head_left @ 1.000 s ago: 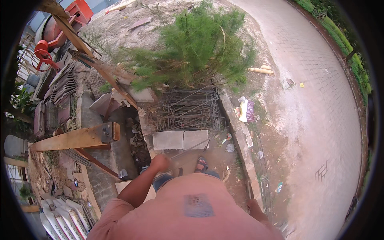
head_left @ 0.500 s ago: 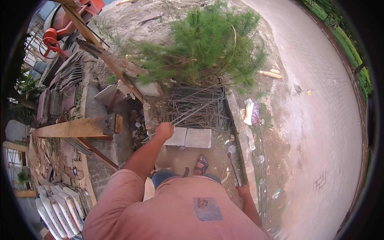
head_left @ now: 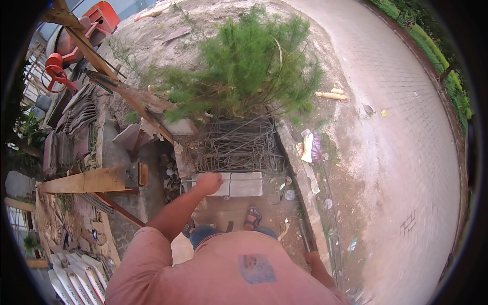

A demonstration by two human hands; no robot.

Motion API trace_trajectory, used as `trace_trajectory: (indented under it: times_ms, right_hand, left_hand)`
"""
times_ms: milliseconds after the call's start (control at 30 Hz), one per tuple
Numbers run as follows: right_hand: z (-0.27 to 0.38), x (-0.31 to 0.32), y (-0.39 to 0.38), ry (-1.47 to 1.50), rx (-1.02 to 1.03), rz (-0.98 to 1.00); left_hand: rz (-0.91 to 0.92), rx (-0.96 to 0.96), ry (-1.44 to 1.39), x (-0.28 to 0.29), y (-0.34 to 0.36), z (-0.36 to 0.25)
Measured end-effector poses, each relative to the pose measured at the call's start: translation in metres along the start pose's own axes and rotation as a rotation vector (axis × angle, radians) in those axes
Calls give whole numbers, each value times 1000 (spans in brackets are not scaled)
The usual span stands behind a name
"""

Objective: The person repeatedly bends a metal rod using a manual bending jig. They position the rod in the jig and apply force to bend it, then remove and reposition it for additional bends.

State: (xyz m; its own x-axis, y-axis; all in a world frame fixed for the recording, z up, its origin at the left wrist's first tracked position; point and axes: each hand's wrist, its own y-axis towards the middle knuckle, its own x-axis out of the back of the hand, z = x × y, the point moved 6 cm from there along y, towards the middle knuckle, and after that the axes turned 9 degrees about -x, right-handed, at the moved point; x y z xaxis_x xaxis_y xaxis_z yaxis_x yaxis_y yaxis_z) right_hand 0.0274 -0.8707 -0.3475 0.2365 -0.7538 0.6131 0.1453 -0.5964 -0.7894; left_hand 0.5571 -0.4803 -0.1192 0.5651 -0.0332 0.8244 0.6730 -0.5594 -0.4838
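Observation:
My left hand [head_left: 209,183] is closed round a thin steel rod [head_left: 241,179], which lies level across two pale grey paving slabs [head_left: 246,188]. Just beyond the slabs is a tangled stack of bent steel bars [head_left: 239,145], rectangular in shape and partly rusted. Low at my right side, my right hand [head_left: 312,257] grips one end of a long, narrow dark metal bar [head_left: 306,236], whose exact kind I cannot make out. That bar hangs beside a low concrete edge [head_left: 300,168].
A feathery green bush [head_left: 249,66] overhangs the bars. To the left, a wooden beam [head_left: 91,180] juts inward near stacked roof tiles [head_left: 76,127]. White bags [head_left: 79,279] sit at lower left, an orange cement mixer [head_left: 76,38] at upper left. Paved road [head_left: 391,152] runs along the right.
My left hand has come slightly down, and the rod has swung from slanting over the stack to lying level across the slabs. My right hand has dropped a little with its bar.

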Motion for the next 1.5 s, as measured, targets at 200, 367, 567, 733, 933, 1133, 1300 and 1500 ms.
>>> trace_trajectory:
  times_ms: [200,367,567,733,933,1133,1300,1500]
  right_hand:
    - [22,52,-56,3,-274,241]
    - [46,24,23,2,20,134]
    - [189,19,30,-55,298,209]
    - [320,12,3,-616,858,66]
    - [471,16,-276,-934,1338,290]
    - [565,-41,-483,-866,1652,376]
    - [650,-92,-612,-656,1950,223]
    - [756,-170,-732,-467,2198,-169]
  left_hand:
    - [-663,255,-8,158,59,57]
    - [-819,92,-332,120,33,48]
    - [-283,150,-476,-192,-160,116]
    - [16,1263,-688,-313,-428,150]
    - [-659,1611,-845,-327,-537,53]
    - [-525,1529,-1137,-428,-461,-47]
    - [-543,1577,-1327,-453,-462,-58]
    - [-854,1681,-1416,-426,-500,18]
